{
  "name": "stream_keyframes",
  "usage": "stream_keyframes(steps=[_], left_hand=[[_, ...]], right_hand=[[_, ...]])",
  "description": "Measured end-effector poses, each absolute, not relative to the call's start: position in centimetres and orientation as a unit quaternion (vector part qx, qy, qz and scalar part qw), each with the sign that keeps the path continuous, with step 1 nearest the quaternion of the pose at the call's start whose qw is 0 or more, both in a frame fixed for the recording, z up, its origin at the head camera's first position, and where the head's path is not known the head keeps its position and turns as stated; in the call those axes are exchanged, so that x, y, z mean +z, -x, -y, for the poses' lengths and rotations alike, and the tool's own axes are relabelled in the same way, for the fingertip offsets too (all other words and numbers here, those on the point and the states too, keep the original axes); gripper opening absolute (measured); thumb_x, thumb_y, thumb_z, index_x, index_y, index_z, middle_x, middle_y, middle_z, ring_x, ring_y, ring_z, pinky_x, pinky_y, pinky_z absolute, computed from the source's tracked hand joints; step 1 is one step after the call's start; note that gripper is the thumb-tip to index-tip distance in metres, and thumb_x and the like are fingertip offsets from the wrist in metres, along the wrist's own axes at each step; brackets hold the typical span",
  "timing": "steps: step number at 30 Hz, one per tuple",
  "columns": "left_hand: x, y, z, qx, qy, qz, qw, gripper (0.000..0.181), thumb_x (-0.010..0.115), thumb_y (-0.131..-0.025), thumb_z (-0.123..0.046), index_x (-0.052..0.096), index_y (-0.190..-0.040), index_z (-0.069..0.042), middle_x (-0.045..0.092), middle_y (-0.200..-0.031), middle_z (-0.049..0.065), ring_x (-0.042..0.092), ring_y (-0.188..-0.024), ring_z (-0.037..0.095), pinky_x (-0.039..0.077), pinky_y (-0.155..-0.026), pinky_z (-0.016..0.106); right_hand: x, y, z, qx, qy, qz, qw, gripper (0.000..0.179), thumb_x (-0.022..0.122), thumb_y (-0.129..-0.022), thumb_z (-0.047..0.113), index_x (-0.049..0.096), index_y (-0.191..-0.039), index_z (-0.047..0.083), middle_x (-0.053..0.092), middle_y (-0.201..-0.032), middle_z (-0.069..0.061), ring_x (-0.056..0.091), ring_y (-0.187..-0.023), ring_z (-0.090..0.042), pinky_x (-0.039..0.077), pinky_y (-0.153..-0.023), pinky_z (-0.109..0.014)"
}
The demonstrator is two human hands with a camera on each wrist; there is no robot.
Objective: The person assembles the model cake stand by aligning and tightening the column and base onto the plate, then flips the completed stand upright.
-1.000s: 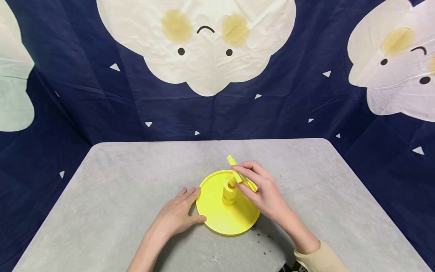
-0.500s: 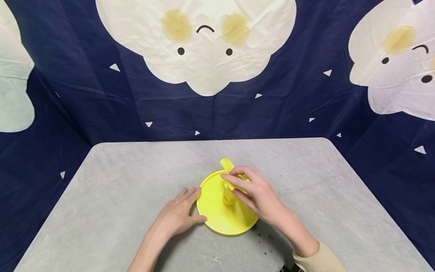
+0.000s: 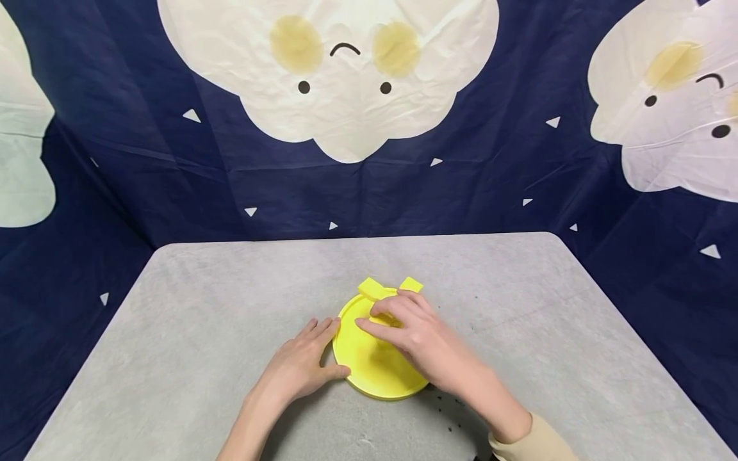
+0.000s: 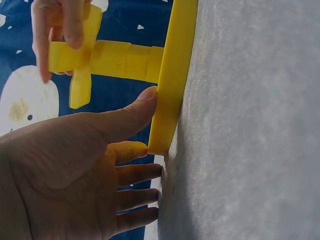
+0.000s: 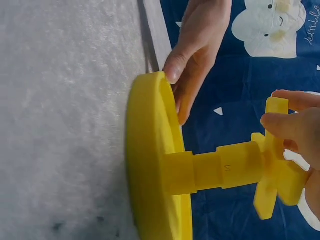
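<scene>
A round yellow base [image 3: 383, 374] with a raised rim lies on the table, and a yellow post [image 5: 225, 167] made of stacked sections stands up from its middle. At the post's top sits a yellow cross-shaped piece [image 4: 82, 57] with several flat arms, two of them showing past the fingers in the head view. My right hand [image 3: 421, 339] comes over it from above and pinches one arm between thumb and finger. My left hand [image 3: 305, 358] rests on the base's left edge, fingers straight, thumb and forefinger touching the rim. In the head view the right hand hides the post.
The grey table [image 3: 202, 320] has rounded far corners. A dark blue cloth [image 3: 323, 192] with white clouds and small triangles hangs behind and at both sides. Several small dark marks [image 3: 441, 410] dot the table just right of the base.
The right hand has brought the cross-shaped piece left and over the post, turning it from tilted to lying flatter on top. The left hand and the base have stayed put.
</scene>
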State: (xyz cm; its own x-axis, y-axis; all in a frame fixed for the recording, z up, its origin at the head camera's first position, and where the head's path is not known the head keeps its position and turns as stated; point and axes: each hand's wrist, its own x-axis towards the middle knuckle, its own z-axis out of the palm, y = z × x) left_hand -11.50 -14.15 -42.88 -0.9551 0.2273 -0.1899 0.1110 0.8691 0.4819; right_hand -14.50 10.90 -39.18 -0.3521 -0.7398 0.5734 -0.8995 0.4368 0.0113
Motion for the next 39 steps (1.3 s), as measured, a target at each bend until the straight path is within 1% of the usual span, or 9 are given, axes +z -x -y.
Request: stream_keyframes(steps=[6, 10, 14, 17, 21, 24, 27, 33, 39], left_hand=[[-42.9, 11.5, 14.1, 0.238, -0.086, -0.96, 0.123, 0.09, 0.08, -0.085, -0.049, 0.042, -0.158, -0.012, 0.043, -0.164, 0.01, 0.032, -0.156, 0.038, 0.037, -0.119, 0.065], [-43.0, 11.5, 14.1, 0.239, -0.087, -0.96, 0.118, 0.09, 0.081, -0.085, -0.048, 0.043, -0.158, -0.011, 0.043, -0.164, 0.011, 0.033, -0.155, 0.039, 0.037, -0.12, 0.064], [-43.0, 11.5, 14.1, 0.24, -0.089, -0.96, 0.113, 0.09, 0.081, -0.085, -0.048, 0.043, -0.157, -0.011, 0.044, -0.163, 0.011, 0.033, -0.155, 0.039, 0.037, -0.119, 0.065], [-42.9, 11.5, 14.1, 0.239, -0.093, -0.96, 0.109, 0.09, 0.081, -0.085, -0.048, 0.043, -0.157, -0.011, 0.044, -0.163, 0.012, 0.034, -0.155, 0.04, 0.037, -0.119, 0.066], [-42.9, 11.5, 14.2, 0.24, -0.094, -0.96, 0.112, 0.09, 0.081, -0.085, -0.048, 0.042, -0.158, -0.01, 0.043, -0.163, 0.012, 0.033, -0.155, 0.04, 0.036, -0.119, 0.066], [-42.9, 11.6, 14.1, 0.239, -0.09, -0.96, 0.118, 0.09, 0.08, -0.085, -0.047, 0.042, -0.158, -0.011, 0.042, -0.164, 0.011, 0.032, -0.156, 0.039, 0.035, -0.121, 0.065], [-43.0, 11.5, 14.2, 0.24, -0.089, -0.959, 0.119, 0.09, 0.08, -0.086, -0.047, 0.041, -0.158, -0.012, 0.042, -0.165, 0.01, 0.031, -0.156, 0.038, 0.035, -0.121, 0.065], [-43.0, 11.5, 14.2, 0.242, -0.088, -0.959, 0.118, 0.089, 0.08, -0.086, -0.047, 0.042, -0.158, -0.011, 0.042, -0.164, 0.01, 0.032, -0.156, 0.038, 0.036, -0.121, 0.064], [-43.0, 11.5, 14.2, 0.247, -0.09, -0.958, 0.11, 0.089, 0.08, -0.085, -0.048, 0.043, -0.158, -0.011, 0.043, -0.164, 0.011, 0.033, -0.155, 0.04, 0.035, -0.121, 0.065]], right_hand=[[-39.8, 14.3, -10.7, 0.152, -0.514, 0.805, 0.252, 0.054, 0.073, -0.087, -0.001, 0.069, -0.134, 0.026, 0.065, -0.122, 0.0, 0.061, -0.119, -0.017, 0.046, -0.115, -0.048], [-39.9, 14.3, -10.8, 0.182, -0.505, 0.81, 0.234, 0.049, 0.08, -0.088, 0.018, 0.067, -0.135, 0.023, 0.065, -0.131, -0.001, 0.059, -0.127, -0.019, 0.043, -0.117, -0.052], [-39.7, 14.6, -11.4, 0.238, -0.462, 0.825, 0.22, 0.052, 0.076, -0.091, 0.036, 0.065, -0.139, 0.018, 0.063, -0.141, -0.006, 0.056, -0.136, -0.024, 0.038, -0.12, -0.057], [-39.5, 15.0, -12.1, 0.284, -0.4, 0.847, 0.204, 0.05, 0.072, -0.096, 0.035, 0.064, -0.141, 0.015, 0.061, -0.146, -0.007, 0.053, -0.141, -0.027, 0.037, -0.122, -0.056], [-39.7, 15.7, -13.2, 0.323, -0.325, 0.877, 0.142, 0.047, 0.064, -0.102, 0.031, 0.058, -0.147, 0.017, 0.053, -0.156, -0.002, 0.043, -0.15, -0.026, 0.037, -0.123, -0.055], [-40.0, 15.9, -13.8, 0.345, -0.301, 0.885, 0.09, 0.046, 0.057, -0.106, 0.032, 0.054, -0.15, 0.019, 0.046, -0.162, -0.001, 0.038, -0.154, -0.024, 0.035, -0.125, -0.055], [-40.3, 16.1, -14.0, 0.359, -0.296, 0.883, 0.062, 0.045, 0.053, -0.108, 0.033, 0.054, -0.151, 0.019, 0.042, -0.164, -0.002, 0.038, -0.154, -0.025, 0.037, -0.124, -0.056], [-40.4, 16.1, -14.0, 0.356, -0.29, 0.887, 0.058, 0.046, 0.056, -0.106, 0.037, 0.055, -0.149, 0.023, 0.041, -0.165, 0.001, 0.04, -0.153, -0.025, 0.041, -0.121, -0.056], [-40.4, 15.9, -14.1, 0.332, -0.279, 0.897, 0.087, 0.044, 0.062, -0.103, 0.036, 0.06, -0.145, 0.024, 0.048, -0.157, -0.001, 0.05, -0.144, -0.024, 0.048, -0.114, -0.054]])
